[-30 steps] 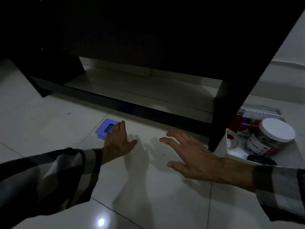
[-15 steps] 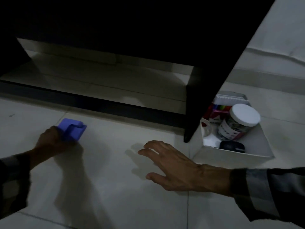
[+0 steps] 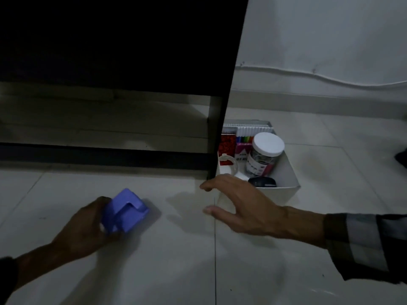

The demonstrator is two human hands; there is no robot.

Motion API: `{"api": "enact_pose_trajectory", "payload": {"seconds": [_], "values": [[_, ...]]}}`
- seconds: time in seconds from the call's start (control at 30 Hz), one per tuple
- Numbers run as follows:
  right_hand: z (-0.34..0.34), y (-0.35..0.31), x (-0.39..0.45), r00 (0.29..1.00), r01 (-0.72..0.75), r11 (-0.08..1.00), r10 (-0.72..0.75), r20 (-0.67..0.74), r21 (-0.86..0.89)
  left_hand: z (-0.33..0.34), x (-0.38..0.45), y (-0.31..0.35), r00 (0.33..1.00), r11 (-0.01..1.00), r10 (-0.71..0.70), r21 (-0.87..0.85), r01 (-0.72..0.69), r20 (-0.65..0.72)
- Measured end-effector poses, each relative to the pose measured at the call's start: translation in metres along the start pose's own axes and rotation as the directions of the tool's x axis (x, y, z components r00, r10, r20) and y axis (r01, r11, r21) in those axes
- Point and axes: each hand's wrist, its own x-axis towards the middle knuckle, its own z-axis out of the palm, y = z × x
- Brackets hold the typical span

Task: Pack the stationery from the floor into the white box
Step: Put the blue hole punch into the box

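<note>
Two hands are out over the floor (image 3: 176,271). Our left hand (image 3: 86,230) has its grip clamped on a purple block (image 3: 125,213), held just above the tiles. Well to the right of that grip, our right hand (image 3: 240,205) hangs with fingers spread, holding nothing, just before the white box (image 3: 288,172), where a jar (image 3: 264,156), markers (image 3: 244,139) and other stationery already sit.

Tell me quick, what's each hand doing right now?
Left hand: closed on the blue block.
Right hand: open, empty, fingers spread by the white box.
</note>
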Motion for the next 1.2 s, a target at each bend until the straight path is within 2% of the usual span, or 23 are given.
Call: {"api": "enact_pose_trajectory", "payload": {"seconds": [0.1,0.2,0.3,0.37,0.43,0.53,0.67,0.77,0.87,0.97,1.07,1.2], "values": [[-0.027,0.023,0.004,0.985,-0.124,0.992,0.124,-0.123,0.009,0.006,-0.006,0.05,0.992,0.992,0.123,-0.019,-0.123,0.019],[-0.054,0.047,0.015,0.939,-0.275,0.949,0.299,-0.171,0.151,0.005,-0.009,0.101,0.976,0.975,0.218,-0.05,-0.218,-0.001],[-0.078,0.06,0.021,0.929,-0.334,0.863,0.369,-0.023,0.379,-0.001,-0.005,0.145,0.952,0.95,0.306,-0.052,-0.307,-0.019],[-0.09,0.061,0.023,0.946,-0.32,0.843,0.311,0.093,0.432,-0.007,0.0,0.175,0.924,0.922,0.379,-0.063,-0.381,-0.046],[-0.098,0.059,0.024,0.954,-0.3,0.846,0.274,0.125,0.44,-0.011,0.007,0.203,0.906,0.903,0.42,-0.072,-0.423,-0.058],[-0.101,0.058,0.022,0.946,-0.3,0.875,0.325,0.0,0.38,-0.013,0.022,0.242,0.879,0.886,0.455,-0.035,-0.463,-0.141],[-0.105,0.061,0.014,0.901,-0.366,0.892,0.411,-0.14,0.265,-0.004,0.043,0.285,0.886,0.909,0.394,-0.037,-0.415,-0.246],[-0.115,0.067,0.013,0.863,-0.449,0.863,0.486,-0.14,0.231,0.008,0.055,0.304,0.888,0.917,0.364,-0.061,-0.395,-0.282],[-0.125,0.08,0.014,0.837,-0.518,0.816,0.545,-0.041,0.257,0.02,0.06,0.313,0.891,0.917,0.336,-0.11,-0.383,-0.305],[-0.126,0.093,0.016,0.85,-0.511,0.844,0.524,-0.05,0.16,0.029,0.065,0.317,0.886,0.915,0.309,-0.146,-0.376,-0.345],[-0.122,0.104,0.026,0.889,-0.454,0.89,0.451,-0.085,-0.03,0.035,0.065,0.316,0.873,0.897,0.321,-0.178,-0.405,-0.368],[-0.118,0.115,0.045,0.946,-0.322,0.923,0.321,-0.042,-0.212,0.043,0.054,0.293,0.884,0.891,0.372,-0.159,-0.426,-0.283]]}}
